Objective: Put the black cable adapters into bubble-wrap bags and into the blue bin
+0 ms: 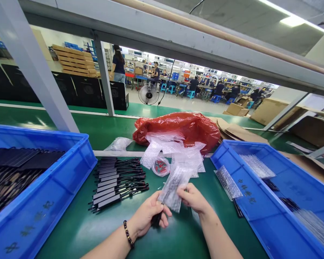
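My left hand [151,215], with a beaded bracelet at the wrist, is closed around a dark bundled part [156,219], perhaps folded cables. Just above it, my right hand [194,198] pinches the edge of a clear bubble-wrap bag [172,190]. The bag's lower end meets my left fingers; whether the dark part reaches inside it I cannot tell. Beyond lie more bubble-wrap bags [187,158] in a loose pile, spilling from a red plastic bag [178,126]. To the left, several flat black parts with cables [110,194] lie in a row.
A blue bin [78,158] on the left holds dark cabled parts. Another blue bin [232,169] on the right contains bubble-wrapped items, and one wrapped item [228,181] leans at its near side. A round clear container [160,166] holds small red pieces. A metal frame [105,79] stands behind.
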### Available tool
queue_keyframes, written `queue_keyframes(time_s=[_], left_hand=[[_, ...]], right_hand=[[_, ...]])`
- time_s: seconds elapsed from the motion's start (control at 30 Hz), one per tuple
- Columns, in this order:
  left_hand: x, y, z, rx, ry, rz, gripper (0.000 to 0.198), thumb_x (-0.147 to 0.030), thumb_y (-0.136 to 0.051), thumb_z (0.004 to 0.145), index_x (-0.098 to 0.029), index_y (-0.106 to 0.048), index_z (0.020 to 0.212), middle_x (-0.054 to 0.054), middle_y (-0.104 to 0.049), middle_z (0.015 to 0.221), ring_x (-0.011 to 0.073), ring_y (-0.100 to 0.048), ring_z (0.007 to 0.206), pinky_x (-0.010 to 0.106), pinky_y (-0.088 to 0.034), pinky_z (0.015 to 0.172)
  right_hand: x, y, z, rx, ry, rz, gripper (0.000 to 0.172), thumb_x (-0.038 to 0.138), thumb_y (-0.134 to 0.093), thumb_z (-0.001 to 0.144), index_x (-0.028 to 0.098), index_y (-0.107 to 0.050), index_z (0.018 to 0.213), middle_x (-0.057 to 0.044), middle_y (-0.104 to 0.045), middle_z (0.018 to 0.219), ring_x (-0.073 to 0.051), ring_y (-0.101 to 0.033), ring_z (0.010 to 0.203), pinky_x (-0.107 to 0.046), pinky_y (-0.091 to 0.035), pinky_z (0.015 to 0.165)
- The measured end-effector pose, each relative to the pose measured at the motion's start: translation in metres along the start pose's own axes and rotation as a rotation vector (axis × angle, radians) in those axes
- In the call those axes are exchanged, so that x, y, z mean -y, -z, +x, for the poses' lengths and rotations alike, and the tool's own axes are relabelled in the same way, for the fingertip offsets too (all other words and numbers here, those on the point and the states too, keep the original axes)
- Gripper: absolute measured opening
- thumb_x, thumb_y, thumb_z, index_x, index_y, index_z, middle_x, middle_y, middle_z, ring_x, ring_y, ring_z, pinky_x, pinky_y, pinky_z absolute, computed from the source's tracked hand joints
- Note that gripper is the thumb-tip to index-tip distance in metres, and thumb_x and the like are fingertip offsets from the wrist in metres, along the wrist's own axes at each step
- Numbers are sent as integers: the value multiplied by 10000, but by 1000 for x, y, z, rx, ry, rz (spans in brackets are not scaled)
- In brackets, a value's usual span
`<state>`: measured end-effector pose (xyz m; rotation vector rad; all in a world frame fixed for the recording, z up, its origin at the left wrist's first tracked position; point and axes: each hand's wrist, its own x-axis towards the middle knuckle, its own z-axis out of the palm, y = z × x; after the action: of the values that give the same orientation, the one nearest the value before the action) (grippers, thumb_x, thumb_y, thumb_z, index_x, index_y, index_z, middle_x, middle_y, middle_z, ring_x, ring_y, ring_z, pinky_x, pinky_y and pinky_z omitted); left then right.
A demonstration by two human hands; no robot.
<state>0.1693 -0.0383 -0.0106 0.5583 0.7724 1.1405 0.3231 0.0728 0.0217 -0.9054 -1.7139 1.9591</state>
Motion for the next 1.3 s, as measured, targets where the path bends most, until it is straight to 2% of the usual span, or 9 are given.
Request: queue_keyframes(time_s=[0.1,0.23,0.33,0.53,0.73,0.87,1.07,1.2,1.3], left_hand=[[-1,1,-1,17,-13,-13,611,-342,-648,709,-142,-346,1201,82,-614,749,151,-586,539,221,-429,468],[-8,-3,-3,98,-43,-88,582,-255,-726,609,-148,-490,1129,100,-577,970,167,-569,803,268,-453,682],[-9,-7,-3,27,-67,-104,443,-247,-726,608,-110,-578,1002,88,-590,904,141,-545,767,239,-419,699],[-4,-11,-3,21,25,-37,362,-214,-755,568,-88,-602,871,63,-592,771,104,-518,626,211,-384,604],[0,-11,-3,14,108,50,353,-266,-769,545,-74,-603,790,48,-571,672,87,-483,542,200,-368,530],[-1,-11,-2,-60,111,-1,337,-251,-778,527,-74,-618,765,56,-595,680,104,-509,564,220,-396,559],[-6,-4,2,-227,-3,-104,353,-245,-776,542,-101,-634,832,66,-634,757,146,-560,695,257,-437,684],[-6,-3,1,-110,25,-25,369,-275,-738,613,-116,-598,916,76,-620,853,151,-565,752,268,-437,728],[-4,-1,1,-37,36,63,352,-300,-689,677,-139,-553,959,71,-587,911,150,-568,772,272,-439,710]], right_hand=[[1,-3,-3,120,-5,-40,454,526,-574,697,141,-378,556,60,-284,437,-18,-210,362,-166,-129,353],[2,-7,-5,195,65,-122,401,464,-548,736,123,-436,558,41,-330,462,-31,-247,412,-172,-189,406],[1,-11,-3,264,131,-278,330,385,-566,735,103,-509,572,7,-431,547,-63,-353,530,-188,-292,525],[-6,-15,3,-37,188,-192,419,481,-517,759,127,-442,548,9,-357,513,-76,-311,527,-195,-263,496],[-9,-18,5,-50,196,-97,450,504,-531,744,132,-402,525,27,-305,474,-57,-254,475,-194,-215,461],[-5,-24,6,-56,232,-68,396,471,-572,712,116,-463,573,9,-394,541,-68,-322,525,-199,-278,511],[-8,-43,4,-35,322,-442,231,310,-488,767,121,-480,635,6,-443,630,-80,-370,600,-192,-295,561],[9,-35,-9,-82,347,-691,282,275,-426,806,128,-403,566,16,-415,576,-72,-366,567,-188,-270,547],[38,-4,-28,-172,218,-979,300,291,-421,814,129,-434,562,8,-445,565,-76,-377,549,-199,-245,526]])
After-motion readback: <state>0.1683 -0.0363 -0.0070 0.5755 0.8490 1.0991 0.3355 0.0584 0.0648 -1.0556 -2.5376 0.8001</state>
